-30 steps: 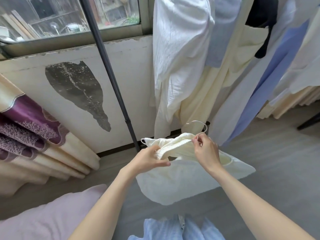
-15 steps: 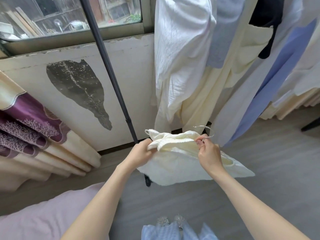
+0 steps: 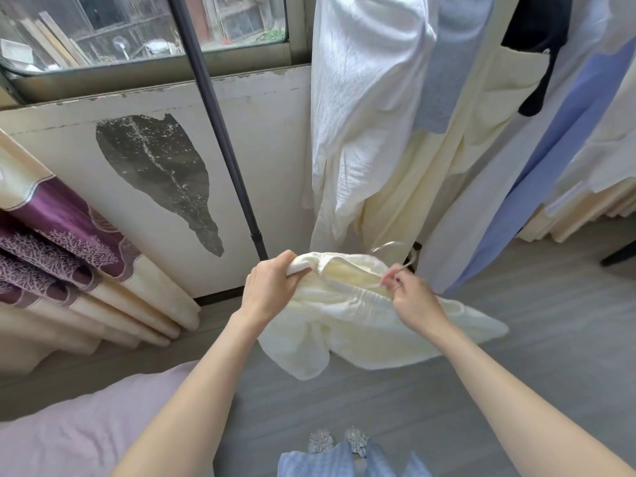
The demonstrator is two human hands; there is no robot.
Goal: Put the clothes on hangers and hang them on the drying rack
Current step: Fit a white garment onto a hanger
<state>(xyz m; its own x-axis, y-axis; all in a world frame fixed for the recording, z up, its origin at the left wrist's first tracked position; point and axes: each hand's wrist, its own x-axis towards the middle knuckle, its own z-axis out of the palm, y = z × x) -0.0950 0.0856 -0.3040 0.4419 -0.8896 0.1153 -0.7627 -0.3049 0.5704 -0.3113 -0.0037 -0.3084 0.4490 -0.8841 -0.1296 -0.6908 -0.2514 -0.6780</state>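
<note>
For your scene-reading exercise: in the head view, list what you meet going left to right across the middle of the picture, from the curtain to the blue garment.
Purple patterned curtain → dark patch on the wall → dark rack pole → left hand → cream garment → right hand → hanging blue garment.

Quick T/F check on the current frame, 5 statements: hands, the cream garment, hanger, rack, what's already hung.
1. Both hands hold the cream garment. True: the left hand grips one end of its waistband, the right hand pinches the other.
2. The garment is lying on the floor. False: it is held up in the air.
3. A thin wire hanger shows just beyond the waistband. True.
4. The drying rack pole is white. False: it is dark.
5. Nothing hangs on the rack yet. False: several pieces already hang, among them a white garment.
</note>
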